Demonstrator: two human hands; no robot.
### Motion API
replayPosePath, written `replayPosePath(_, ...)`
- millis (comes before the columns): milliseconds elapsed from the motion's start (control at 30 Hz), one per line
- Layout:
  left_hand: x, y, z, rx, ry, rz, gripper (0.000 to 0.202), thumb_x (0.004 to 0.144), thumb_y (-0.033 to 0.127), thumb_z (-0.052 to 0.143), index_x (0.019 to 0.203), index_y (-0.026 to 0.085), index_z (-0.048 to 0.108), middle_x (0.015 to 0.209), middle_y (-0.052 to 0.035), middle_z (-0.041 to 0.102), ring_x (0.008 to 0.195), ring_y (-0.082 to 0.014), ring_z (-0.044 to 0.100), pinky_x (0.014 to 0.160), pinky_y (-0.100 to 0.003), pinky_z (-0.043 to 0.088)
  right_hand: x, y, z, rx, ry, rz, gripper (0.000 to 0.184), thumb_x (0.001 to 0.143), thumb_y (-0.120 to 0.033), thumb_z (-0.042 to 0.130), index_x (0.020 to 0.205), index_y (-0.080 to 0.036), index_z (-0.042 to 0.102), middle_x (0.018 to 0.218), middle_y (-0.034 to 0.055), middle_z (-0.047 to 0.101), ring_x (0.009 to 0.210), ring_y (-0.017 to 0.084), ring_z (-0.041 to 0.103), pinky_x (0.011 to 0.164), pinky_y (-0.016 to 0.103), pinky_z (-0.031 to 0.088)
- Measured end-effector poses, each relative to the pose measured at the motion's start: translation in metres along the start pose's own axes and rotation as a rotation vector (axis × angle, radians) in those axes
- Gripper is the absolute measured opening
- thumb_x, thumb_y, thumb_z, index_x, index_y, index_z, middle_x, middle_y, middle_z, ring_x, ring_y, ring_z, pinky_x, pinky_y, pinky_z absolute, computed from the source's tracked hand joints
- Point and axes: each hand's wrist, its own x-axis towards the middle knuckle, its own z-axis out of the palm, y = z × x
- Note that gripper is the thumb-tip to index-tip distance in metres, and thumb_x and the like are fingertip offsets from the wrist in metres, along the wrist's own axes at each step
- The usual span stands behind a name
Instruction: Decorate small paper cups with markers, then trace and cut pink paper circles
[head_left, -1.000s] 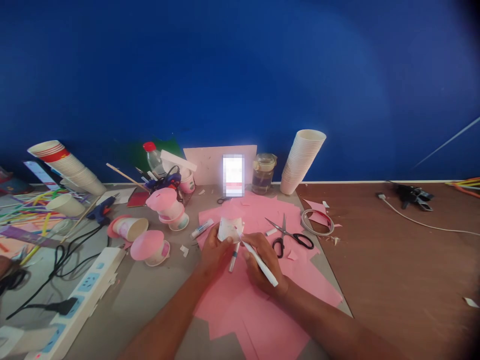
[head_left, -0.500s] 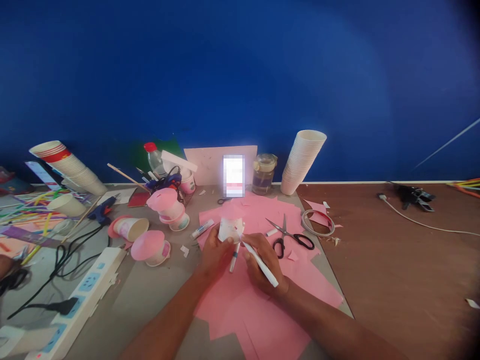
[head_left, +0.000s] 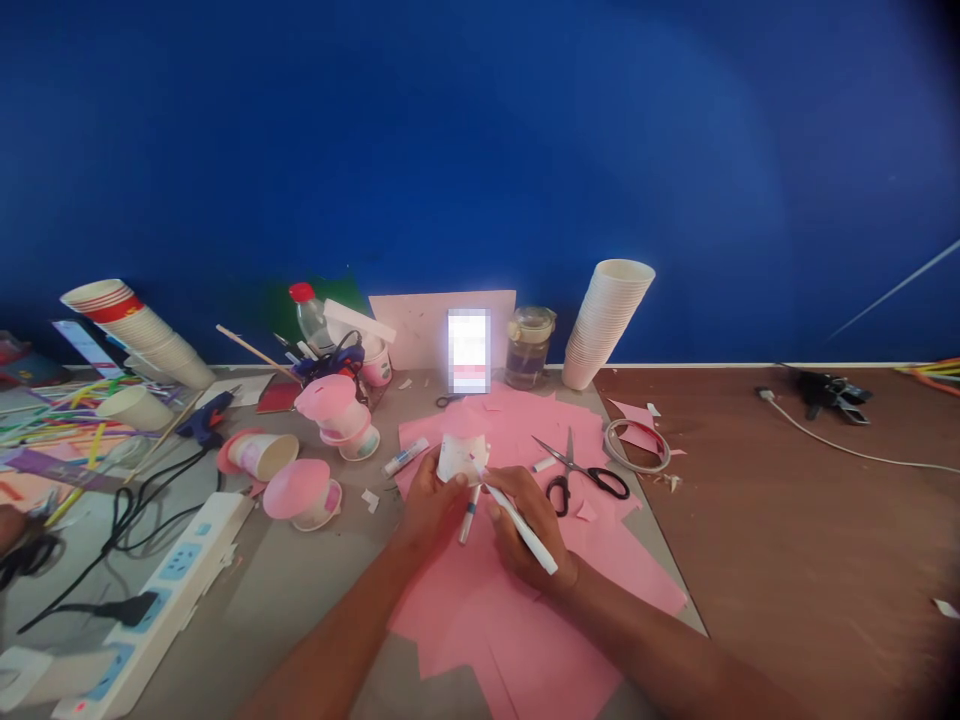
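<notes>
My left hand (head_left: 429, 508) grips a small white paper cup (head_left: 456, 458), its thumb on the near side. Pink paper shows just past the cup, though I cannot tell if it is attached. Between the fingers of my right hand (head_left: 534, 505) is a white marker (head_left: 520, 524), its tip at the cup's side. Faint marks show on the cup, too small to read. A second marker (head_left: 468, 522) lies below the cup on pink paper sheets (head_left: 525, 640). To the right rest black-handled scissors (head_left: 571, 468), blades apart, and a short white cap-like piece (head_left: 543, 465).
Left of my hands stand cups with pink paper tops (head_left: 298, 490), a glue gun (head_left: 206, 420) and a power strip (head_left: 169, 590). A lit screen (head_left: 469, 350), a glass jar (head_left: 529, 348) and stacked cups (head_left: 609, 322) stand behind. A tape roll (head_left: 636, 445) lies right.
The cup has turned slightly in my left hand, and the marker tip has shifted a little over its side. Both hands stay nearly in place.
</notes>
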Motion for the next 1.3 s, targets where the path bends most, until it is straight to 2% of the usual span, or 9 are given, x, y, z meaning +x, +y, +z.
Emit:
replayPosePath(233,-0.0009,0.0013,0.0022,-0.005,-0.027,0.017,0.039,0.076,0.027,0.067,0.112,0.019,0.054,0.103,-0.0083,0.062,0.094,-0.02,0.058,0.088,-0.037,0.043,0.0008,-0.0003,-0.0008,0.001,-0.01,0.001,0.033,0.088,-0.014,0.047,0.12,-0.023,0.051,0.1,0.0087,0.062,0.095,0.023,0.058,0.077,0.04,0.052)
replayPosePath(733,-0.0014,0.0054,0.0071,-0.021,0.009,0.001,0.041,0.071,0.03,0.071,0.108,0.021,0.055,0.101,-0.0061,0.064,0.094,-0.0205,0.06,0.088,-0.035,0.044,0.0013,-0.0005,-0.0007,0.002,-0.008,-0.001,0.033,0.087,-0.014,0.047,0.119,-0.023,0.051,0.1,0.0088,0.062,0.094,0.023,0.058,0.077,0.039,0.052)
replayPosePath(933,-0.0017,0.0062,0.0076,-0.022,-0.006,0.008,0.039,0.072,0.028,0.07,0.108,0.02,0.056,0.103,-0.0066,0.064,0.096,-0.0208,0.059,0.089,-0.036,0.043,0.0023,-0.002,-0.0017,-0.025,-0.003,0.015,0.03,0.09,-0.019,0.045,0.119,-0.024,0.05,0.099,0.0089,0.062,0.09,0.022,0.06,0.074,0.038,0.053)
replayPosePath(1300,-0.0013,0.0039,0.0042,-0.01,-0.002,0.006,0.039,0.073,0.028,0.069,0.109,0.02,0.056,0.102,-0.0066,0.065,0.095,-0.0215,0.06,0.088,-0.035,0.043,0.001,-0.0005,-0.0009,-0.011,0.001,0.019,0.033,0.089,-0.016,0.046,0.12,-0.023,0.051,0.098,0.0089,0.061,0.091,0.022,0.059,0.076,0.04,0.052)
